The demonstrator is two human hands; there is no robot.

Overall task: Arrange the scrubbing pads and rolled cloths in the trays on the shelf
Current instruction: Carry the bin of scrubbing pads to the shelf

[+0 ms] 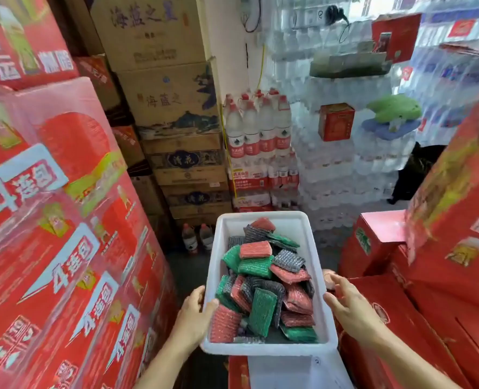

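A white tray [272,348] heaped with red, green and grey scrubbing pads [263,279] sits near, centre. The left hand [196,313] grips its left rim; the right hand [347,301] touches the right rim, fingers relaxed. Red cartons [50,220] crowd both sides; bottled water packs [258,144] stand far behind.

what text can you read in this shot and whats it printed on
"4连包": white banner on the red shrink-wrapped packs, repeated lower down.
"海蓝之": brown cardboard boxes.
Water bottle labels, small red box, red cartons on the right: too small or blurred to read.
White tray and scrubbing pads: no text.
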